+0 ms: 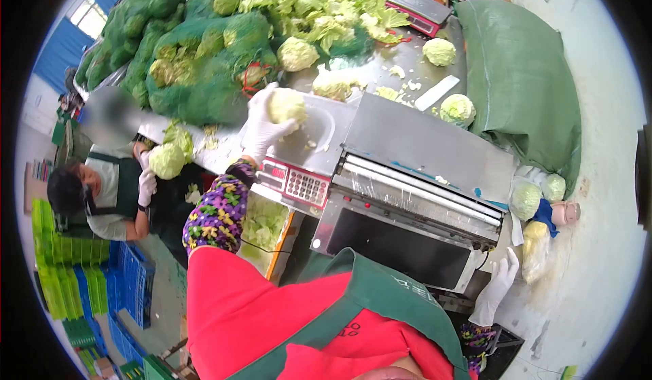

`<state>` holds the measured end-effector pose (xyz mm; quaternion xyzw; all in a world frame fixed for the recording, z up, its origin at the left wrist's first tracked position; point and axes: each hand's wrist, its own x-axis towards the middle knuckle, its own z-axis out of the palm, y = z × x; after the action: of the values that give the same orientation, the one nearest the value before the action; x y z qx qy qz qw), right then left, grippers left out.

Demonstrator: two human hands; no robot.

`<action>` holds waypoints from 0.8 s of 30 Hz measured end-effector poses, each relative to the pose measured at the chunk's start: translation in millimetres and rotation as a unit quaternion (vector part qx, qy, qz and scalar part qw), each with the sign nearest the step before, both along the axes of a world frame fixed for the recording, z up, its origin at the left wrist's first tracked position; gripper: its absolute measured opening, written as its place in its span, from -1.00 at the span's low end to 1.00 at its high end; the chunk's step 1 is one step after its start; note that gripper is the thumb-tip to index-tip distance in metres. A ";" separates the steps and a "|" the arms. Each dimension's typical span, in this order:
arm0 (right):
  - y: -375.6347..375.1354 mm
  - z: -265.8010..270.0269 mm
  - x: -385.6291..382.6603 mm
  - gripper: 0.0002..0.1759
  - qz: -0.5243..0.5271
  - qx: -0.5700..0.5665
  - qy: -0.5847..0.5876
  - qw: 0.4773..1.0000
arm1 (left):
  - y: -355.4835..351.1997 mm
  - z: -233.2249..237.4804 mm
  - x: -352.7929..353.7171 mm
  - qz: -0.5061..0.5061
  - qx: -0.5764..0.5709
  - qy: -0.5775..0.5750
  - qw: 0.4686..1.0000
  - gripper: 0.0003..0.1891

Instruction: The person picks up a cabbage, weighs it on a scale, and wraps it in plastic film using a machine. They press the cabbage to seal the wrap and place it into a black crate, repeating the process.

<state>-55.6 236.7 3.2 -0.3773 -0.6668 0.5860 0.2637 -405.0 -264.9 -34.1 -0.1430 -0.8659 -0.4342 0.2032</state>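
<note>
My left hand (261, 125), in a white glove, is closed round a pale green cabbage (286, 106) over the metal pan of a red scale (296, 182). My right hand (499, 287), also gloved in white, is low at the right, beside the wrapping machine (401, 247); its fingers are apart and nothing is in them. Clear film lies across the machine's rollers. A wrapped cabbage (526, 198) sits near the machine's right end, above my right hand.
A co-worker (112, 186) at the left holds another cabbage (166, 160). Green net sacks (204, 74) and loose leaves (319, 6) cover the table's far side. A second scale (418, 10), single cabbages and a big green sack (519, 74) are at the upper right. A leaf-filled box (265, 227) stands below my left forearm.
</note>
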 end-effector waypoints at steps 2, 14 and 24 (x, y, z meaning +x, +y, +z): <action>-2.9 7.3 -10.2 -0.61 0.032 0.056 0.003 0.998 | -20.6 -32.5 -26.8 0.027 0.265 -0.091 0.960 -0.15; -122.5 64.0 -183.9 -0.13 0.426 -0.515 0.145 0.729 | 198.0 111.2 73.9 -0.357 0.567 -0.346 0.657 -0.09; -60.5 23.1 -202.3 -0.17 0.336 -0.087 0.158 0.924 | 242.9 86.0 68.6 -0.389 0.267 -0.448 0.759 -0.18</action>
<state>-257.9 176.3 26.3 -0.0548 -0.6509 0.7477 0.1192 -336.4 -22.1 52.0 -0.1964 -0.5766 -0.7043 -0.3645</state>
